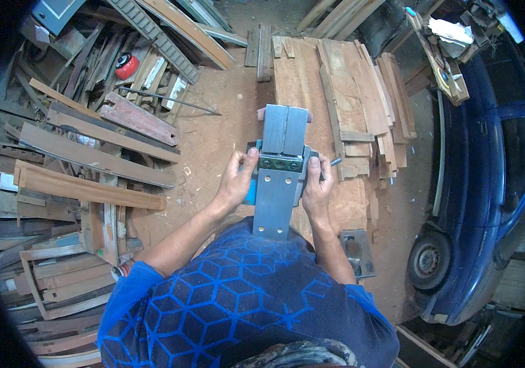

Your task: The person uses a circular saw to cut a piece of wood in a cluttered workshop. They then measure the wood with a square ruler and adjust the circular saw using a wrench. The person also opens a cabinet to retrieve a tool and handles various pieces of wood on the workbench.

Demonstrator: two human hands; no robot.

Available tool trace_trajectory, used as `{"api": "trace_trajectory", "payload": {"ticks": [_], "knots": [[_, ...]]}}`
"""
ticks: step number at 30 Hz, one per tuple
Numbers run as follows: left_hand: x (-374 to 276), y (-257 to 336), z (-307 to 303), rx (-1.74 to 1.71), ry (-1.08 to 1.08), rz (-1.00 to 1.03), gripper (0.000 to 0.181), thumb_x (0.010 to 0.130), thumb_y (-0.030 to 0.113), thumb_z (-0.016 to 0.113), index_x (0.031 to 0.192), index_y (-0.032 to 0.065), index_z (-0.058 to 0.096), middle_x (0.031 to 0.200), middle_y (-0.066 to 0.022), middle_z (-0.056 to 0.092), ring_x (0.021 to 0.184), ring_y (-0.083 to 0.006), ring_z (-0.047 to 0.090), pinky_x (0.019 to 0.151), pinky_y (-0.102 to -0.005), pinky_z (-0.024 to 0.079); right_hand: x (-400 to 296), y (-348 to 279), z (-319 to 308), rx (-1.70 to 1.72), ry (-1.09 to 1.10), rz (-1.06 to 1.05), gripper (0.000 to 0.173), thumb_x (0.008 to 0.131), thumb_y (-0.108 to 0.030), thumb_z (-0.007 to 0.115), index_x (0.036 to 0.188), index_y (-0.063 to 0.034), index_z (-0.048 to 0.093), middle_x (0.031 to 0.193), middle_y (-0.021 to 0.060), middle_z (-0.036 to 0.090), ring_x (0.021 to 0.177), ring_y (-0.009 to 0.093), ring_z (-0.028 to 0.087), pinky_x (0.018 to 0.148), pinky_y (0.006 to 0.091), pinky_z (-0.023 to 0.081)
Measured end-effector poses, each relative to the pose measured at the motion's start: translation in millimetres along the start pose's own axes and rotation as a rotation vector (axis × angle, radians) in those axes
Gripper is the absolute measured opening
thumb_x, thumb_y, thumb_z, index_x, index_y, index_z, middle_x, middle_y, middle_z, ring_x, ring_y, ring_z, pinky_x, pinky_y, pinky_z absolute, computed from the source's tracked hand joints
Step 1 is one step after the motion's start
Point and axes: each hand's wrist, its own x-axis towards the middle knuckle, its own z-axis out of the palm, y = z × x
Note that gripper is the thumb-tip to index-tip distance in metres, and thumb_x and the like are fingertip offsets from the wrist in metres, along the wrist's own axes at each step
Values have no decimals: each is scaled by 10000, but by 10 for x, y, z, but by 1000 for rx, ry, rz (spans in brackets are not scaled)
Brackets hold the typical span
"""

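An electric hand planer is held upside down against my body, its grey metal sole facing up and its dark cutter slot across the middle. My left hand grips its left side, by the teal housing, with the thumb up near the slot. On the right side my right hand holds the body beside a small dark lever, thumb on top. Most fingers of both hands are hidden under the tool.
Sawdust-covered boards lie ahead. A metal tool part rests by my right forearm. Stacked timber fills the left side, with a red round object on it. A blue car stands at right.
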Motion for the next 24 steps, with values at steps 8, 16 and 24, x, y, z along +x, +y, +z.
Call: {"api": "trace_trajectory", "payload": {"ticks": [8, 16, 24], "knots": [[-170, 163, 13, -45, 23, 183, 425, 1105, 456, 385, 967, 69, 492, 852, 19, 436, 818, -76, 396, 754, -272, 410, -67, -263, -35, -97, -47, -156, 465, 1065, -336, 495, 1314, 54, 536, 1184, 144, 617, 1111, 182, 572, 995, 344, 453], [-403, 208, -73, -93, -30, 427, 393, 1092, 473, 407, 1027, 86, 441, 910, 35, 407, 818, -54, 359, 725, -227, 357, -210, -424, -98, -137, -78, -355, 603, 943, -406, 546, 1306, 75, 532, 1018, 119, 506, 922, 203, 484, 821, 345, 412], [-473, 188, -94, -127, -37, 439, 486, 1069, 559, 383, 1034, 77, 442, 971, 0, 443, 883, -77, 395, 796, -252, 371, -266, -372, -107, -90, -60, -440, 649, 903, -438, 569, 1284, 87, 545, 1011, 151, 540, 907, 231, 501, 810, 368, 423]]}}
